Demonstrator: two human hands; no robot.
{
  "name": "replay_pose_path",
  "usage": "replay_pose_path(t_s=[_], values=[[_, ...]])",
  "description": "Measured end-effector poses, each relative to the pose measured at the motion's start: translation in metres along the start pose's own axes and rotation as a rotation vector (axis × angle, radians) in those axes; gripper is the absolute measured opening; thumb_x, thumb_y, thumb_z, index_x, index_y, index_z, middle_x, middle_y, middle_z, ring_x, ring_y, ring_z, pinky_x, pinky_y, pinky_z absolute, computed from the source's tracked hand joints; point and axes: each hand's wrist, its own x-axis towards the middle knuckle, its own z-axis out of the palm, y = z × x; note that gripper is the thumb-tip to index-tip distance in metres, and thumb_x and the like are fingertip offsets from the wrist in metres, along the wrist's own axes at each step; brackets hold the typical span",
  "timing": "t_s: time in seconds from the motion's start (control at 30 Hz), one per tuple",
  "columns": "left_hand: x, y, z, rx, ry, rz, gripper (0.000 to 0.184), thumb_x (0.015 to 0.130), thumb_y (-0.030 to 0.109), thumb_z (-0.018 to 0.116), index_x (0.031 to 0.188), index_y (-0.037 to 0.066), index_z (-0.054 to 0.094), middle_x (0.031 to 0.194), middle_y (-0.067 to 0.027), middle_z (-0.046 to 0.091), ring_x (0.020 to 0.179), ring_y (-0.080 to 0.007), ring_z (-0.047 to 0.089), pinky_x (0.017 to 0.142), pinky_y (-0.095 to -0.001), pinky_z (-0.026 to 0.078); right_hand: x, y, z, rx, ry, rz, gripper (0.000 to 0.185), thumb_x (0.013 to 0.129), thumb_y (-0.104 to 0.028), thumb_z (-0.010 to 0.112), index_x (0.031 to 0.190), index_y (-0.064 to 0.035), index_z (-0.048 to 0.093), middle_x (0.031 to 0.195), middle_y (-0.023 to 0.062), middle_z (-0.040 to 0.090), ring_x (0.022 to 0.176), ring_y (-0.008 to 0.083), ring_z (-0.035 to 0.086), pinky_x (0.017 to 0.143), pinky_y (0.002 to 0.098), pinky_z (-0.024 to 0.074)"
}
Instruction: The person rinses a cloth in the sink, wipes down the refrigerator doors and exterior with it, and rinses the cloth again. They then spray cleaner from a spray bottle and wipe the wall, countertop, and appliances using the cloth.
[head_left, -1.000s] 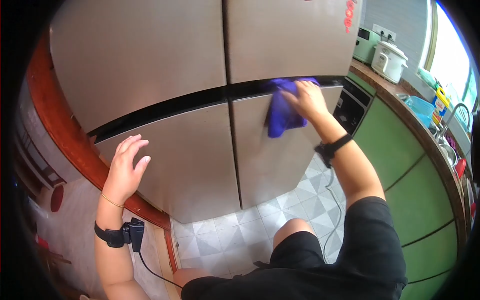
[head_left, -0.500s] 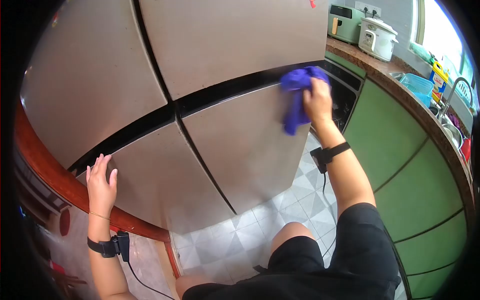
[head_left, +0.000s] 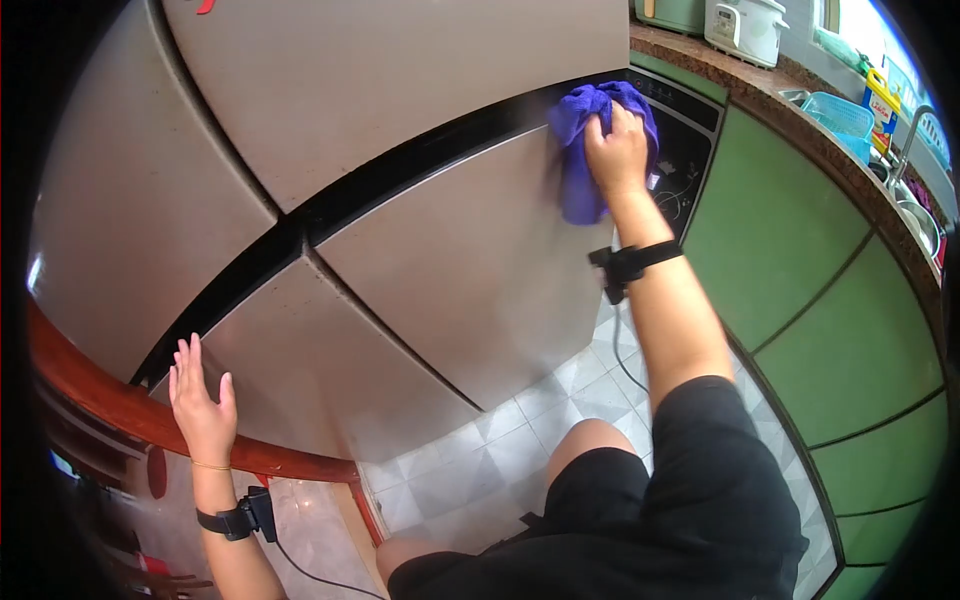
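Observation:
A purple cloth (head_left: 583, 180) is bunched in my right hand (head_left: 617, 155), against the right edge of the refrigerator's lower right door (head_left: 460, 250). The top of the cloth reaches the black strip (head_left: 400, 170) between upper and lower doors, and its loose end hangs down. My left hand (head_left: 203, 405) is open, fingers pointing up, near the left edge of the lower left door (head_left: 320, 350). Whether it touches the door I cannot tell. Both wrists wear black straps with cabled devices.
Green cabinets (head_left: 790, 240) curve along the right under a brown countertop (head_left: 770, 95). On it are a white cooker (head_left: 745, 30), a blue basket (head_left: 840, 122) and a yellow bottle (head_left: 880, 105). A black appliance panel (head_left: 682, 165) stands beside the refrigerator. Red-brown wooden trim (head_left: 130, 405) borders the left.
The view has shifted and tilted. My right hand has moved the cloth slightly up along the door's right edge. My left hand stays open at the left side.

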Motion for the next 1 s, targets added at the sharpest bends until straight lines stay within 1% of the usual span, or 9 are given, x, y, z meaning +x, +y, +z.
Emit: replay_pose_path(t_s=[0.13,0.27,0.4,0.47,0.57,0.63,0.73,0.83,1.0], values=[[0.001,-0.002,-0.003,-0.013,0.004,0.015,0.057,0.075,0.009,0.06,0.129,0.006,0.042,0.127,-0.0232,0.045,0.117,-0.0379,0.045,0.102,-0.0431,0.03,-0.022,-0.073,0.023,0.073,0.147,0.181,0.03,0.071,-0.012,0.051,0.096,0.0004,0.06,0.084,0.0189,0.061,0.08,0.0365,0.054,0.077,0.0435,0.0412],[0.002,-0.003,-0.001,0.025,0.034,0.039,0.053,0.077,0.009,0.058,0.128,0.005,0.044,0.125,-0.0227,0.048,0.115,-0.0378,0.046,0.101,-0.0426,0.031,-0.107,-0.201,0.014,0.265,-0.178,0.076,0.064,0.063,-0.008,0.055,0.125,-0.0201,0.048,0.13,0.0096,0.042,0.124,0.0407,0.031,0.088,0.0695,0.0255],[0.0,-0.002,0.001,0.045,0.024,0.035,0.052,0.078,0.009,0.056,0.128,0.003,0.044,0.125,-0.022,0.047,0.118,-0.0356,0.044,0.101,-0.0426,0.031,-0.179,-0.213,0.024,0.714,-0.51,-0.516,0.06,0.062,-0.021,0.066,0.12,-0.0201,0.052,0.125,0.007,0.048,0.114,0.033,0.045,0.087,0.0506,0.0406],[0.001,-0.002,-0.003,0.053,0.0,0.043,0.052,0.078,0.008,0.056,0.128,0.002,0.043,0.125,-0.0227,0.047,0.118,-0.0362,0.044,0.101,-0.0424,0.031,-0.161,-0.155,0.021,0.873,-0.755,-0.279,0.045,0.067,-0.023,0.063,0.111,-0.0169,0.057,0.117,0.0104,0.054,0.105,0.0304,0.051,0.087,0.0395,0.0431],[-0.001,-0.001,0.001,0.06,-0.003,0.047,0.052,0.078,0.007,0.055,0.128,0.001,0.042,0.126,-0.0238,0.046,0.118,-0.0375,0.043,0.102,-0.0421,0.031,-0.136,-0.049,0.009,-0.286,-0.52,-0.314,0.044,0.076,-0.013,0.051,0.118,-0.0023,0.052,0.127,0.0192,0.046,0.118,0.0372,0.041,0.102,0.0408,0.0299],[0.0,-0.002,0.002,0.083,0.012,0.053,0.052,0.078,0.006,0.054,0.128,0.0,0.042,0.127,-0.0239,0.045,0.117,-0.0391,0.043,0.102,-0.0421,0.031,-0.091,0.005,0.017,0.162,0.163,0.469,0.049,0.088,-0.025,0.047,0.124,0.0082,0.041,0.128,0.0289,0.04,0.122,0.0421,0.034,0.105,0.0426,0.022],[-0.001,-0.005,0.003,0.098,0.008,0.076,0.053,0.078,0.006,0.053,0.129,0.0,0.041,0.129,-0.0231,0.043,0.119,-0.0386,0.042,0.102,-0.0424,0.03,-0.084,-0.001,0.028,0.244,0.079,0.694,0.06,0.089,-0.036,0.048,0.126,0.0096,0.036,0.127,0.0361,0.035,0.122,0.0472,0.03,0.103,0.05,0.0217],[-0.002,-0.006,0.005,0.106,0.003,0.082,0.054,0.078,0.006,0.053,0.13,0.0,0.039,0.13,-0.0219,0.042,0.12,-0.0381,0.041,0.103,-0.0425,0.029,-0.123,-0.126,0.027,-0.037,-0.036,0.378,0.06,0.084,-0.031,0.052,0.125,0.0114,0.038,0.133,0.0319,0.031,0.128,0.0415,0.026,0.1,0.055,0.0214],[0.003,-0.013,-0.004,0.108,-0.074,0.153,0.059,0.076,0.004,0.058,0.132,0.0,0.037,0.131,-0.0203,0.043,0.121,-0.0363,0.04,0.103,-0.0426,0.028,-0.208,-0.219,0.031,0.675,-0.335,-0.31,0.049,0.073,-0.028,0.055,0.12,-0.0165,0.051,0.119,0.0135,0.05,0.11,0.0342,0.045,0.096,0.0507,0.0299]])
